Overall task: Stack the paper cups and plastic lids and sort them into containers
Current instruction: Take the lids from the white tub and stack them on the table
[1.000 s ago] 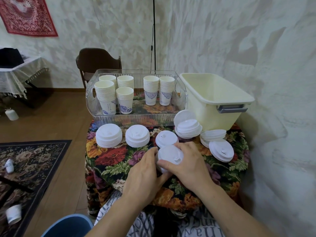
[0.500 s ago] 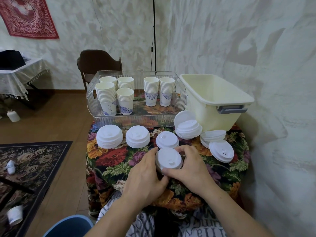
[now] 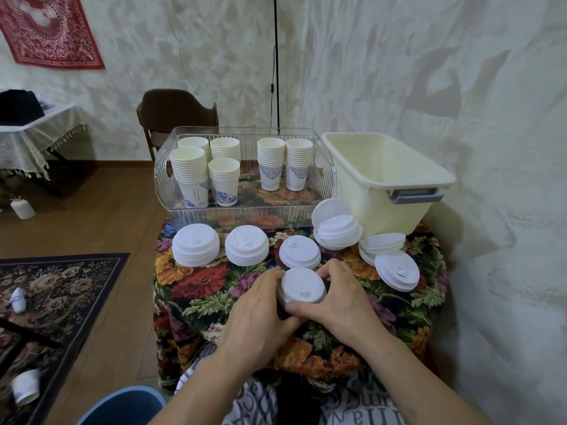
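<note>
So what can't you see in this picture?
Head view only:
- How many lids are in the held stack: the left hand and right hand cover its sides.
- The cream bin's floor: its near wall hides it.
- The small print on the cup stacks: too small to read.

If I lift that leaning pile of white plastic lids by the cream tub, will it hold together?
Probably not: the leaning pile of white plastic lids looks loosely nested, with one lid propped upright behind it. Thin plastic likely makes it light and slippery.
</note>
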